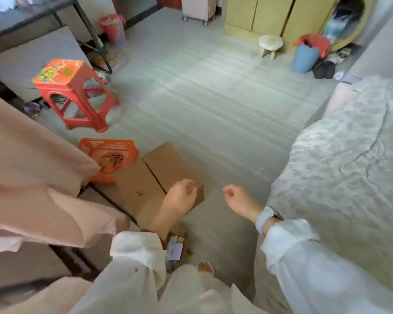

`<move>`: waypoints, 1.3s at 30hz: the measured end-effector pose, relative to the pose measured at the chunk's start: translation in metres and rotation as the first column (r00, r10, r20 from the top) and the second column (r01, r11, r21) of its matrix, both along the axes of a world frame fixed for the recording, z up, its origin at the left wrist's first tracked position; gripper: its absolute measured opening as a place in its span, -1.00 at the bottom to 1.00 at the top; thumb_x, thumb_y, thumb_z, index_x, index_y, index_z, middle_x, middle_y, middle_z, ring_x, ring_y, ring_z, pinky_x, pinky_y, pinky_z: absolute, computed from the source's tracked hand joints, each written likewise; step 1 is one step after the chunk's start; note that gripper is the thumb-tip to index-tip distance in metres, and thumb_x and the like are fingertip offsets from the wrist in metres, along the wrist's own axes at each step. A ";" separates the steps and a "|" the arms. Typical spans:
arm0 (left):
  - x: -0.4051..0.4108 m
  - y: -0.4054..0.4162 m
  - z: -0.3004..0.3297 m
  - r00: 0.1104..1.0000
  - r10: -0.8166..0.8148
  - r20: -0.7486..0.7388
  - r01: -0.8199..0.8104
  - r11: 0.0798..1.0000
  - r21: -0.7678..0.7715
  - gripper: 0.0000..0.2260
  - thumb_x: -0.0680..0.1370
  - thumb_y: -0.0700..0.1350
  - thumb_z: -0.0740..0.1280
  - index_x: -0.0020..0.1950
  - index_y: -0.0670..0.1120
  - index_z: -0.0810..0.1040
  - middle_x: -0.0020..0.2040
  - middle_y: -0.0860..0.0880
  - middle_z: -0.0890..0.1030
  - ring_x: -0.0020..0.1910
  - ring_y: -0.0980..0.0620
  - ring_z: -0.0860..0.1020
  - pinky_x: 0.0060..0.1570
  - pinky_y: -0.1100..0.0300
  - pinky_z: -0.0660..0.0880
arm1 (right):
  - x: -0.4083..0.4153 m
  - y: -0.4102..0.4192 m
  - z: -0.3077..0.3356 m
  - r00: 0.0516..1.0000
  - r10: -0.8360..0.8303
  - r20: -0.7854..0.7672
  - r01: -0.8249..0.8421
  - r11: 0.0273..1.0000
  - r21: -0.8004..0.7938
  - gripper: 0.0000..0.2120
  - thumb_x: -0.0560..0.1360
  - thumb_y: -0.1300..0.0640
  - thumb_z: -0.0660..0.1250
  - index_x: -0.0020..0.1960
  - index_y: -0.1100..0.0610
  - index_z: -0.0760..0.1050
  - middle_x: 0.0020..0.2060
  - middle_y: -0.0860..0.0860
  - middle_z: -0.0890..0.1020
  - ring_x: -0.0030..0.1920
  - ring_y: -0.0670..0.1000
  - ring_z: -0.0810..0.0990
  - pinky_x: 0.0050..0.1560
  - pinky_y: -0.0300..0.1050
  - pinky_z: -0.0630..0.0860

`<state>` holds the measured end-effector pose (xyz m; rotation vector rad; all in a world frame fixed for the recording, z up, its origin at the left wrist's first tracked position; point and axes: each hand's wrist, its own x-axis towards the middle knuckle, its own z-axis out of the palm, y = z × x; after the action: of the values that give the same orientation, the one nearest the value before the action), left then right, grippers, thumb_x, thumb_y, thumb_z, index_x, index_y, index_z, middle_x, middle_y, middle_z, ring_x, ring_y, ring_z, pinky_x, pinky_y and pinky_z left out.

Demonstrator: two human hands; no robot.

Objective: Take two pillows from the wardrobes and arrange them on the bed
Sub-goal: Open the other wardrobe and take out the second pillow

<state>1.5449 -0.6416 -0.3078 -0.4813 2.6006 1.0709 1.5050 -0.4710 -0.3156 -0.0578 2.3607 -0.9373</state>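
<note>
**Approach to Wardrobe: Trip Hazards**

Both hands are empty. The left hand (180,196) and right hand (235,198) are loosely curled, gripping nothing. No pillow is visible; the wardrobe (270,14) stands across the room, well apart from the person. The bed (349,155) lies on the right. Risk: the cardboard box (154,177) and orange basket (109,157) lie near the feet and could catch a step.

We see both hands, left hand (182,196) and right hand (236,198), loosely curled, empty, above the floor (202,98) beside the bed (349,166).
</note>
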 end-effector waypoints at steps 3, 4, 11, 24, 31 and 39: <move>-0.067 0.003 0.000 0.995 -0.093 -0.035 0.093 0.996 0.006 -0.69 0.56 -0.08 0.19 0.27 -0.15 0.41 0.21 -0.17 0.53 0.17 -0.12 0.48 0.15 0.08 0.42 | -0.052 0.007 0.013 0.996 -0.087 -0.015 0.087 0.995 0.044 -0.75 0.53 0.29 0.15 0.16 0.27 0.48 0.15 0.23 0.58 0.17 0.20 0.52 0.19 -0.03 0.40; -0.090 0.005 -0.001 0.990 -0.131 -0.044 0.131 0.991 0.013 -0.70 0.56 -0.09 0.20 0.26 -0.16 0.42 0.21 -0.18 0.53 0.17 -0.14 0.49 0.15 0.06 0.42 | -0.069 0.010 0.017 0.993 -0.115 -0.024 0.116 0.991 0.060 -0.75 0.53 0.29 0.15 0.16 0.26 0.48 0.15 0.23 0.58 0.18 0.20 0.51 0.19 -0.03 0.39; -0.260 0.035 -0.015 0.953 -0.293 -0.077 0.298 0.952 0.067 -0.72 0.55 -0.09 0.22 0.23 -0.15 0.45 0.18 -0.18 0.56 0.16 -0.14 0.50 0.11 0.09 0.42 | -0.196 0.040 0.024 0.962 -0.262 -0.078 0.270 0.954 0.130 -0.73 0.55 0.25 0.11 0.20 0.23 0.45 0.20 0.21 0.54 0.22 0.21 0.47 0.26 0.05 0.37; -0.579 0.106 0.010 0.833 -0.513 -0.210 0.540 0.836 0.099 -0.74 0.54 -0.08 0.24 0.19 -0.14 0.49 0.16 -0.15 0.56 0.11 -0.10 0.53 0.10 0.11 0.44 | -0.461 0.115 0.058 0.806 -0.573 -0.148 0.590 0.798 0.127 -0.72 0.54 0.21 0.11 0.21 0.20 0.45 0.22 0.17 0.53 0.21 0.18 0.48 0.22 -0.05 0.38; -0.758 0.172 -0.008 0.761 -0.615 -0.207 0.635 0.771 0.045 -0.74 0.54 -0.07 0.24 0.20 -0.11 0.48 0.15 -0.12 0.56 0.09 -0.07 0.53 0.07 0.13 0.42 | -0.634 0.169 0.029 0.738 -0.656 -0.156 0.673 0.731 0.108 -0.72 0.54 0.22 0.12 0.20 0.18 0.45 0.20 0.15 0.55 0.20 0.16 0.49 0.19 -0.14 0.36; -0.966 0.228 0.038 0.743 -0.628 -0.230 0.648 0.762 0.012 -0.76 0.54 -0.05 0.23 0.18 -0.05 0.48 0.13 -0.04 0.55 0.09 -0.01 0.52 0.08 0.14 0.40 | -0.842 0.225 0.048 0.727 -0.673 -0.138 0.683 0.728 0.050 -0.72 0.53 0.19 0.11 0.19 0.14 0.46 0.17 0.15 0.57 0.17 0.14 0.51 0.18 -0.11 0.39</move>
<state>0.5789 -0.4138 -0.2698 0.5643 2.5439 1.0107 0.6632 -0.2460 -0.2680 0.8850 2.5595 -1.1570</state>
